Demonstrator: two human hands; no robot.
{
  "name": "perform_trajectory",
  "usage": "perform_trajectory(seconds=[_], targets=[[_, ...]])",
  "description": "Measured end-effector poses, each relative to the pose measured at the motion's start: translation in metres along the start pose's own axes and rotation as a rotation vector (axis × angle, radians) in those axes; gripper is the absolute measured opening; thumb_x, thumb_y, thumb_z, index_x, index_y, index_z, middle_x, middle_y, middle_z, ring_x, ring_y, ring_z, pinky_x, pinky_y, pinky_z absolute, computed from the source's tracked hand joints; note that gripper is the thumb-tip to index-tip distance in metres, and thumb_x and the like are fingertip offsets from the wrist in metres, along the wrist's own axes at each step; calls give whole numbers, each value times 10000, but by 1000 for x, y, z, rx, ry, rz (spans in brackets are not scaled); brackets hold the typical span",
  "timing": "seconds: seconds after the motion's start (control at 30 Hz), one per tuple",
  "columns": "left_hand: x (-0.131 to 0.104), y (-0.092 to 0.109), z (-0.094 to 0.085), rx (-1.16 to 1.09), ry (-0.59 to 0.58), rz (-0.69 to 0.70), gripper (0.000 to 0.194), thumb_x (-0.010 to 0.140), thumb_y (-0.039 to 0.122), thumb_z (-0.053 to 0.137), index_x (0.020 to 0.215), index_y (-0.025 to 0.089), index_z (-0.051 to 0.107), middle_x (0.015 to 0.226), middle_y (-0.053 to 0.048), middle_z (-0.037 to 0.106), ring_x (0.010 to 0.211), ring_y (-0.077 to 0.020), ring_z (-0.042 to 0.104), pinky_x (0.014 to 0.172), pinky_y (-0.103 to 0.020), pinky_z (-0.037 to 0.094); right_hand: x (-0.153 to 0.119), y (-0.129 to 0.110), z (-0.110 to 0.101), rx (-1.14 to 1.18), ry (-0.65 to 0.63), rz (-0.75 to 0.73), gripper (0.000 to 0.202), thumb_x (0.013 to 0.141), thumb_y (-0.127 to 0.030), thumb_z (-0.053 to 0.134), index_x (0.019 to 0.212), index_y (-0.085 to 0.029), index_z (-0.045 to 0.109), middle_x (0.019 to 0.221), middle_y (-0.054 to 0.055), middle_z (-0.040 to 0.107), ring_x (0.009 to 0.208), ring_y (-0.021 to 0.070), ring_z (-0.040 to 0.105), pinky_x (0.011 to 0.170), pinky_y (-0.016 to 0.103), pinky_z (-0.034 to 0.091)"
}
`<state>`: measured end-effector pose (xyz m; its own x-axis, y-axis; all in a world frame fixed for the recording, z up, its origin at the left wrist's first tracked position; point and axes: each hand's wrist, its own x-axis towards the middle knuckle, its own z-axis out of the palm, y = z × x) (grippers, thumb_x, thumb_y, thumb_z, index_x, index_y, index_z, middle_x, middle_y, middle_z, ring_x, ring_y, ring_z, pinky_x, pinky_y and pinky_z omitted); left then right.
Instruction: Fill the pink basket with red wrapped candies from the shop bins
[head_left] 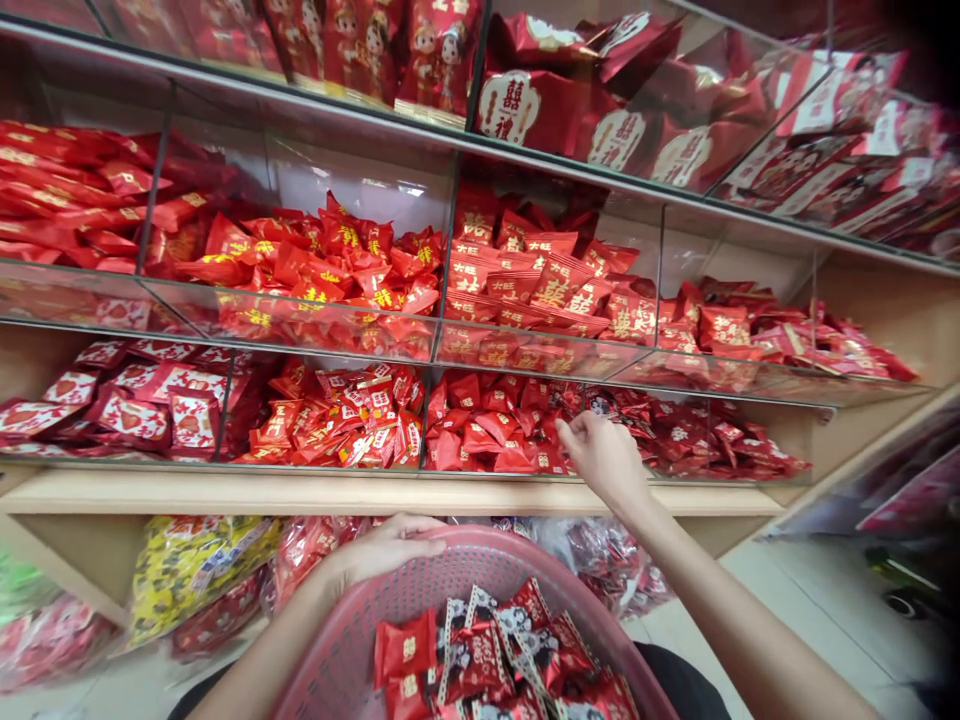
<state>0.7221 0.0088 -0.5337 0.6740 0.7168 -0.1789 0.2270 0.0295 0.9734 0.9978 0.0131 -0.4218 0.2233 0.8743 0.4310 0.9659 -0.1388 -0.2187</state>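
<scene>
A pink perforated plastic basket (330,630) sits low in front of me, holding several red candy packets (480,660), some with black-and-white figures and film-strip edges. Its far-left rim is gripped by my left hand (390,548), thumb over the edge. My right hand (604,455) is at the front of the lowest shelf, by a compartment of small red wrapped candies (502,425). The fingers of that hand are curled together, and whatever is between them is hidden. Just beyond it lie darker red packets with printed figures (626,408).
Clear dividers split the shelves into compartments of red packets (547,285). A clear front panel (322,320) edges the middle shelf, above a wooden ledge (225,492). Beneath stand plastic bags, one with yellow packets (199,565). Pale floor tiles (802,580) show at right.
</scene>
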Motion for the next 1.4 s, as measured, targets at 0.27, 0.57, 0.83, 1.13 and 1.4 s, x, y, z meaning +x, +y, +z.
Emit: perform_trajectory(seconds=[0.27, 0.57, 0.83, 1.13, 1.4], targets=[[1, 1, 2, 4, 7, 13, 413, 749, 416, 603, 1104, 205, 615, 1085, -24, 649, 1017, -216, 559, 921, -310, 367, 9, -19, 10, -264, -133, 24, 324, 841, -406, 404, 919, -160, 599, 839, 146, 649, 783, 258, 624, 606, 293, 398], [-1, 0, 0, 17, -15, 45, 399, 763, 411, 578, 1090, 186, 621, 1097, -27, 643, 1015, -224, 558, 896, -303, 384, 10, -7, 6, -129, -15, 28, 215, 823, -329, 409, 796, -190, 571, 728, 89, 649, 699, 221, 610, 546, 258, 326], [-2, 1, 0, 28, 15, 1, 412, 746, 424, 589, 1096, 209, 617, 1120, -15, 633, 1026, -223, 554, 910, -315, 384, -25, 1, -22, 277, 150, -155, 231, 850, -386, 423, 706, -214, 476, 488, -29, 537, 452, 131, 522, 500, 222, 336], [-1, 2, -1, -156, -39, 60, 409, 745, 375, 617, 1118, 205, 604, 1185, -38, 589, 1113, -213, 497, 989, -317, 316, -103, 7, 7, 262, -178, -866, 218, 916, -195, 300, 971, -197, 511, 847, 56, 620, 696, 153, 589, 615, 248, 441], [-9, 11, 0, -136, -112, 40, 389, 806, 458, 515, 800, 123, 713, 1015, -58, 656, 946, -202, 573, 909, -290, 359, -118, 1, 31, 53, -111, -1214, 292, 895, -104, 261, 1013, -137, 526, 895, 91, 629, 708, 159, 585, 630, 282, 490]])
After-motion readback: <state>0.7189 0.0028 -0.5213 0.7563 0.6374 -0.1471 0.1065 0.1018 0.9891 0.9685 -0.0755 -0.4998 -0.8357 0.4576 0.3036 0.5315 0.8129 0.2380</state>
